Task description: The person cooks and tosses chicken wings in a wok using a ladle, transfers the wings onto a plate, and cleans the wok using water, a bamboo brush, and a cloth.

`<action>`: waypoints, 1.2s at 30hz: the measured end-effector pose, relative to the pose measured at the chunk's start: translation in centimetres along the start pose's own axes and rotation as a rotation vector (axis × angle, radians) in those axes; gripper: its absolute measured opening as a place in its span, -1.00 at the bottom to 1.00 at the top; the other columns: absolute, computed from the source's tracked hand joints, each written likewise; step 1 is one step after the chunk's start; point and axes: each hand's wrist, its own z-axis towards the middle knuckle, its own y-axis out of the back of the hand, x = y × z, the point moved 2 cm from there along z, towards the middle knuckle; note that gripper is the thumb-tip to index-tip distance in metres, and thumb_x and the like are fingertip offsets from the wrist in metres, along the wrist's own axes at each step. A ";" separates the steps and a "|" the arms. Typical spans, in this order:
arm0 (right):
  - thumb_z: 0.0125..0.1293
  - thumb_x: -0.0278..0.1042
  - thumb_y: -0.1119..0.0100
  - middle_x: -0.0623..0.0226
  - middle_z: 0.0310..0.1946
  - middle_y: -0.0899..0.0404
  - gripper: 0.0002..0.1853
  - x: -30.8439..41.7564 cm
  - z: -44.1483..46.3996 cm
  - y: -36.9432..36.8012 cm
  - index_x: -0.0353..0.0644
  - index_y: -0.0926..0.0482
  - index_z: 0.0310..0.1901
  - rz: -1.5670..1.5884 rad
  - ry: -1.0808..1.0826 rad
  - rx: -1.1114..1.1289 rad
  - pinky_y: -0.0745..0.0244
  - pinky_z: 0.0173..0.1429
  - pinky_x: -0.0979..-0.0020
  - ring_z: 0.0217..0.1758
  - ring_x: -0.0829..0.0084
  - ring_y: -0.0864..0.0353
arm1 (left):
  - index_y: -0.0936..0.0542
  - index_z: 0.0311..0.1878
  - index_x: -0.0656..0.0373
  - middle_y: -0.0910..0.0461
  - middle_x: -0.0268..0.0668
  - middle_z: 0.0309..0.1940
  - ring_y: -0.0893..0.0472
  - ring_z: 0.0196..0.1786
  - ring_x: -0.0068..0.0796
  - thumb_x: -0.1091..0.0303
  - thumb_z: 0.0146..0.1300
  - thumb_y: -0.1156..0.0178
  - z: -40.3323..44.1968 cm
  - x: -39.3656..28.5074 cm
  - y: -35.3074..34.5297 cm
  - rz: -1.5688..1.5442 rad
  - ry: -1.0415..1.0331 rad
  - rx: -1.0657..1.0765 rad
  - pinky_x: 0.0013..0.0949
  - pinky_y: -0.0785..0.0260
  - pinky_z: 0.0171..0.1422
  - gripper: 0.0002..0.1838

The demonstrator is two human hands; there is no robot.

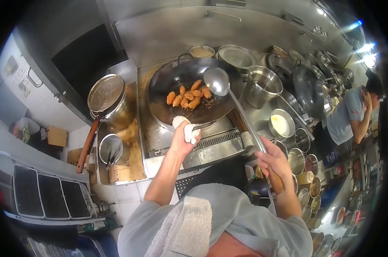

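A dark wok (157, 92) sits on the stove with several golden-brown fried pieces (194, 95), likely chicken wings, and scattered crumbs in it. My left hand (182, 139) is closed round a white cloth (189, 132) at the wok's near edge, gripping the wok's handle through it. A long-handled steel ladle (217, 81) is in my right hand (272, 159), fingers wrapped round its wooden grip end. The ladle's bowl hangs over the right side of the wok, to the right of the fried pieces.
Left of the stove stand a pot with a strainer (106, 95) on top and a small metal pot (111, 147). On the right are a steel pot (262, 92), a bowl with white contents (281, 124) and several containers. A person (352, 111) is at far right.
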 end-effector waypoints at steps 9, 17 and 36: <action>0.31 -0.44 0.00 0.44 -0.41 -0.35 -0.84 3.1 1.0 -2.3 -0.21 -0.38 -0.10 0.350 -0.228 -0.066 -0.19 -0.61 0.68 -0.60 0.72 -0.27 | -0.40 -0.08 0.26 -0.51 -0.24 -0.29 -0.57 -0.28 -0.37 0.57 0.07 -0.04 2.0 7.9 3.8 0.710 -0.678 -0.272 -0.31 -0.47 -0.25 -0.71; 0.33 -0.54 0.06 0.38 -0.47 -0.28 -0.87 2.5 5.8 -4.1 -0.33 -0.22 -0.31 1.334 -0.524 0.294 -0.39 -0.52 0.68 -0.56 0.67 -0.37 | -0.43 -0.24 0.22 -0.48 -0.28 -0.44 -0.54 -0.46 -0.42 0.53 0.08 0.01 2.4 6.7 2.3 0.384 -0.425 -0.252 -0.32 -0.42 -0.50 -0.85; 0.45 -0.42 0.22 0.39 -0.47 -0.22 -0.65 -4.2 5.9 -2.3 -0.33 -0.23 0.21 1.343 -0.176 0.405 -0.12 -0.77 0.68 -0.66 0.72 -0.19 | -0.52 -0.27 0.27 -0.60 -0.18 -0.33 -0.60 -0.31 -0.28 0.34 0.21 0.01 3.1 5.8 5.2 0.229 0.084 -0.069 -0.27 -0.51 -0.21 -0.80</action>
